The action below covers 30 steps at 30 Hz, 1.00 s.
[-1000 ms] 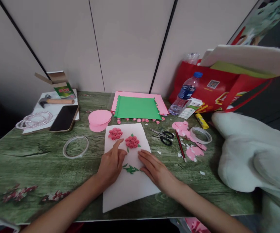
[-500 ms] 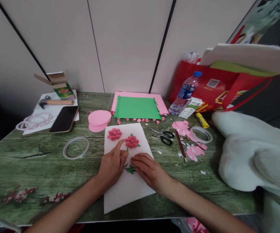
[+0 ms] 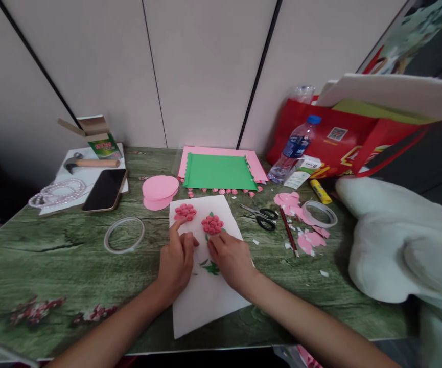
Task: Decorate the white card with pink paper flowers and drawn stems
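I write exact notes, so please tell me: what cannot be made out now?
All in the head view:
Right hand: whether it pinches anything is hidden by the hand itself.
Green box: print too small and blurred.
Red bag: lower contents hidden by its front.
White plush-like thing: cut off by the right edge.

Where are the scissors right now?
In the head view, the scissors lie on the table, right of the white sheet and just left of the red pencil.
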Tool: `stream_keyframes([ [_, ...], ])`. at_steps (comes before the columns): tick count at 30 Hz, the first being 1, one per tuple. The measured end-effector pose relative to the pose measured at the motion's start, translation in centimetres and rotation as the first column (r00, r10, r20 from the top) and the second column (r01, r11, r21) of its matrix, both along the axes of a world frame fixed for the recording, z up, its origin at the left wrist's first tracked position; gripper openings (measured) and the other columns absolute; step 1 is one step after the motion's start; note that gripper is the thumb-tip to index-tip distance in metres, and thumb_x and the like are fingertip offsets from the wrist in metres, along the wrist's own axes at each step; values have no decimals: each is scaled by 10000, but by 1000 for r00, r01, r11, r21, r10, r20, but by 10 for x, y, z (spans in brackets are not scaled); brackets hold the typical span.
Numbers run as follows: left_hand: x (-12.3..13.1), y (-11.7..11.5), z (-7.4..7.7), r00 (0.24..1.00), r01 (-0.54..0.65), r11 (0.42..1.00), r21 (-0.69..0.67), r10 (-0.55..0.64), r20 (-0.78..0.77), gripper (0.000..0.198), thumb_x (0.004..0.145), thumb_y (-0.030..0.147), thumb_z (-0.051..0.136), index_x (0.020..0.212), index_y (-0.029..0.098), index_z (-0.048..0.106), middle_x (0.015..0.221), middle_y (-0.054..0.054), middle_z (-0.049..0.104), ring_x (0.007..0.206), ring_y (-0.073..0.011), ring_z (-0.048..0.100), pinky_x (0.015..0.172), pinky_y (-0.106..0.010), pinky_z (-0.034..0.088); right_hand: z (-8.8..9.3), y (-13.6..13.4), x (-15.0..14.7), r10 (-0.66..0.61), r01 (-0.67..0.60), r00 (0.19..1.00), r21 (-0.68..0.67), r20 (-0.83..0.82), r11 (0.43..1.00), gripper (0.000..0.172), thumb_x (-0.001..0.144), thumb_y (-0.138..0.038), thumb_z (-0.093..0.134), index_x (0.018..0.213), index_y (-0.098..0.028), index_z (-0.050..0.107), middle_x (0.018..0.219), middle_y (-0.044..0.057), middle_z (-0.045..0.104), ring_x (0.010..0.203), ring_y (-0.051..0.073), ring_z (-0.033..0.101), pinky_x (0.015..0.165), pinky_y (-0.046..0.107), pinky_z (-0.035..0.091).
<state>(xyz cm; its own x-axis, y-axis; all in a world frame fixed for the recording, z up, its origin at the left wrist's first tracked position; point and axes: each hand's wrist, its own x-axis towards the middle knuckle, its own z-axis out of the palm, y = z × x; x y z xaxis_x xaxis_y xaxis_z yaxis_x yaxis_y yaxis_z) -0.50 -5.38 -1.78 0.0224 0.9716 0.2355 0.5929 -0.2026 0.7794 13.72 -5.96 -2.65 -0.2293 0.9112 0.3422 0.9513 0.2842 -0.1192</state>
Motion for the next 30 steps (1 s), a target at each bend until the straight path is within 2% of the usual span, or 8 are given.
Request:
stream_keyframes([
  [5, -1, 0, 1, 1000, 10, 1000, -24, -10, 9, 377, 912, 338, 305, 1247, 168, 334, 692, 7, 662, 617, -170, 618, 629, -310, 460, -1, 2, -7, -78, 78, 997, -28, 8, 997, 131, 836, -165, 543, 737, -161, 629, 703, 44, 644, 557, 155, 586, 463, 275, 197],
  [12, 0, -1, 1, 1000, 16, 999, -44, -15, 8, 381, 911, 359, 296, 1238, 167, 334, 690, 7, 657, 605, -176, 604, 641, -324, 450, -7, 3, -9, -90, 88, 994, 32, 66, 996, 131, 840, -144, 527, 731, -147, 600, 703, 48, 640, 539, 163, 594, 449, 275, 184],
  [17, -1, 0, -1, 1000, 12, 998, -55, -11, 18, 361, 911, 353, 295, 1222, 178, 353, 688, 14, 649, 600, -165, 595, 632, -308, 440, -7, 3, -9, -75, 73, 995, 29, 69, 997, 134, 851, -176, 523, 740, -151, 594, 691, 43, 635, 530, 161, 594, 447, 269, 196],
  [27, -2, 0, -2, 999, 22, 999, -47, -20, 43, 362, 918, 356, 302, 1228, 176, 354, 671, 23, 634, 565, -142, 584, 599, -280, 438, -8, 3, -12, -107, 104, 988, 27, 110, 994, 103, 840, -107, 512, 748, -135, 548, 701, 54, 617, 540, 159, 586, 454, 262, 222],
  [30, -2, 1, -3, 1000, 12, 999, -42, -11, 26, 352, 911, 345, 324, 1220, 180, 356, 706, 11, 649, 594, -149, 598, 611, -286, 445, -6, 4, -11, -101, 102, 992, -13, 76, 995, 105, 835, -119, 527, 735, -139, 550, 704, 49, 631, 527, 153, 579, 447, 258, 212],
])
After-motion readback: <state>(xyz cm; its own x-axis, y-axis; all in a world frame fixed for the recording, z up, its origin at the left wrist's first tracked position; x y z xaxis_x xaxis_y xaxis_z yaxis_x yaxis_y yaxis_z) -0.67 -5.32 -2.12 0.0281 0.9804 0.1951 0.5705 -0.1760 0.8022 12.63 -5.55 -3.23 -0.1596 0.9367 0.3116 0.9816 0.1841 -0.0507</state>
